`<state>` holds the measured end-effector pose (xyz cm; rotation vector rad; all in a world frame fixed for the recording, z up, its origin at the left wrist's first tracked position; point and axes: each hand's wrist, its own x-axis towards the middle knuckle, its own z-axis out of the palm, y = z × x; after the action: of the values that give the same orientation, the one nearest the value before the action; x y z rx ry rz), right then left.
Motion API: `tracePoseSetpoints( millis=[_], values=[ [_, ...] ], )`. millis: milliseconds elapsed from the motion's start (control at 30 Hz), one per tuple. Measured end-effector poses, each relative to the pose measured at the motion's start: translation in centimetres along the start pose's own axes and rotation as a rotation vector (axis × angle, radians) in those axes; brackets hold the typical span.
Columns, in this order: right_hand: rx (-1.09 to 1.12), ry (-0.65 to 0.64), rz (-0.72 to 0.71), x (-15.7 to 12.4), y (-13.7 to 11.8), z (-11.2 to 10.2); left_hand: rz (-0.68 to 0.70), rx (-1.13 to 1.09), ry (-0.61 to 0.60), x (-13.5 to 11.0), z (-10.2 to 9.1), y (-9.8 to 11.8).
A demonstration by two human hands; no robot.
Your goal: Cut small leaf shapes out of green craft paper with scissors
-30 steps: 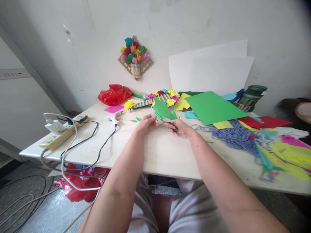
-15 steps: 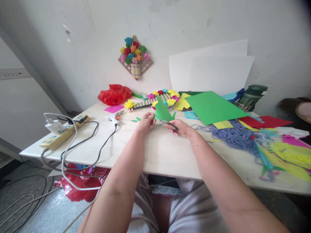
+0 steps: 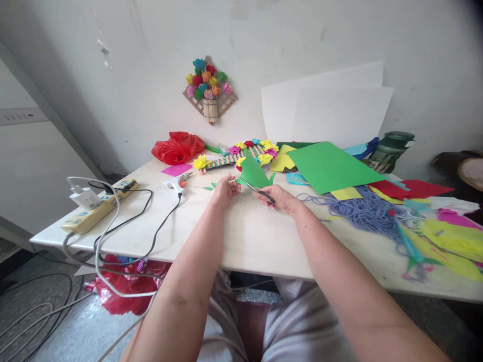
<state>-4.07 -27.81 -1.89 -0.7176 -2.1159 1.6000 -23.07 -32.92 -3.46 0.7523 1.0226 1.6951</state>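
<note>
In my right hand (image 3: 277, 197) is a pair of scissors (image 3: 266, 196) with dark handles, its fingers closed round them. The blades point up and left toward my left hand (image 3: 227, 191). My left hand's fingers are curled close to the scissor tips; whatever small thing they pinch is too small to make out. Just behind the blades stands a cut piece of green paper (image 3: 253, 171). Small green leaf-shaped cuttings (image 3: 209, 188) lie left of my left hand. Behind is a guitar-shaped craft (image 3: 230, 160) trimmed with yellow, pink, red and blue paper flowers.
A white glue gun (image 3: 175, 185) and a power strip (image 3: 92, 211) with trailing cords lie left. Right are a large green sheet (image 3: 334, 166), blue-purple yarn (image 3: 362, 213), coloured paper scraps and a dark green bottle (image 3: 392, 151). A red plastic bag (image 3: 177, 147) sits at the back.
My left hand's fingers have shifted slightly and look looser near the scissor tips. My right hand has turned the scissors a little. The things on the table stay put.
</note>
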Motion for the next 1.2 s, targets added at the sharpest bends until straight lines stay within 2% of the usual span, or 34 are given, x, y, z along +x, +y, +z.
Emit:
tracePoseSetpoints(
  millis=[67, 133, 333, 767, 1200],
  values=[
    [0.012, 0.038, -0.008, 0.0, -0.1, 0.1, -0.079, -0.006, -0.003, -0.1, 0.0, 0.2],
    [0.027, 0.070, -0.022, 0.1, 0.0, 0.2, -0.095, 0.017, -0.014, -0.2, 0.1, 0.1],
    [0.063, 0.098, -0.043, 0.7, 0.6, 0.4, 0.050, 0.038, -0.128, -0.2, 0.2, -1.0],
    [0.104, 0.082, -0.034, 0.7, 0.7, 0.8, 0.030, -0.006, -0.135, -0.3, 0.3, -1.3],
    [0.109, 0.088, 0.009, 0.0, -0.6, 1.2, 0.139, 0.044, -0.136, -0.5, 0.6, -0.9]
  ],
)
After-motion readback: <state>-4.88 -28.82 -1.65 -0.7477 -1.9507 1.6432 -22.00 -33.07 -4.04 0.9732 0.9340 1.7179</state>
